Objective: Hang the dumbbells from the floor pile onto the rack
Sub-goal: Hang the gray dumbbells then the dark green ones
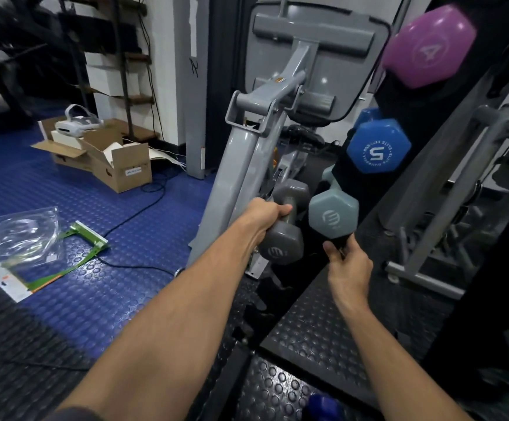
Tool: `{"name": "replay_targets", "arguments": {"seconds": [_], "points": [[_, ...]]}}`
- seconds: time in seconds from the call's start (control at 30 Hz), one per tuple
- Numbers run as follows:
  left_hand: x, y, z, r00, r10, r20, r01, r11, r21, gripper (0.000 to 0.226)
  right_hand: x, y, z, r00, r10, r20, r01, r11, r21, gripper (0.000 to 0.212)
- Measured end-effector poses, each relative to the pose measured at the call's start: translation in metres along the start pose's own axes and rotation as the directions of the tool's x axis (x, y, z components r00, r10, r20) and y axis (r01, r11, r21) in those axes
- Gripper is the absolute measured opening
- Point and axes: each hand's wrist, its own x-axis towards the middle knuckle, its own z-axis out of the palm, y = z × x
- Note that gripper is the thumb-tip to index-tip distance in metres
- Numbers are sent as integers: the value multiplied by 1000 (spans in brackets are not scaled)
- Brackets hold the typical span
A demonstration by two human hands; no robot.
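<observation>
My left hand (265, 218) grips the handle of a dark grey dumbbell (282, 243), held low beside the black rack (365, 189). My right hand (346, 264) holds a dark part of the rack just under a pale teal dumbbell (333, 212) that sits on a lower tier. Above it on the rack hang a blue dumbbell (379, 145) marked 5 and a purple dumbbell (429, 45) marked 4. A dark blue dumbbell (323, 404) lies on the floor at the bottom edge, partly cut off.
A grey exercise machine frame (247, 141) stands directly left of the rack. Open cardboard boxes (116, 165) with a white headset (77, 123) sit on the blue studded floor. A plastic bag (19, 235), green packaging (89, 235) and a black cable (135, 212) lie at left.
</observation>
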Motion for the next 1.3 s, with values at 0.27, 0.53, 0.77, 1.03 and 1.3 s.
{"name": "replay_targets", "arguments": {"seconds": [0.27, 0.53, 0.77, 1.03, 1.3], "points": [[13, -1, 16, 1000, 0, -20, 3, 986, 168, 30, 2, 9, 3, 999, -44, -6, 44, 999, 10, 47], [13, 9, 23, 996, -80, 38, 62, 934, 351, 20, 2, 8, 1, 999, -20, 32, 19, 999, 35, 52], [-7, 3, 24, 962, -232, 140, 196, 953, 230, 44, 5, 8, -4, 998, 32, 53, -32, 999, -2, 54], [-18, -33, 29, 997, -76, 0, 76, 996, -52, 40, 4, 3, -12, 993, 43, 106, -42, 999, -17, 58], [-41, -127, 36, 905, -20, -424, -74, 976, -205, 35, -6, 32, -34, 976, 109, 189, -92, 991, -97, 58]]}}
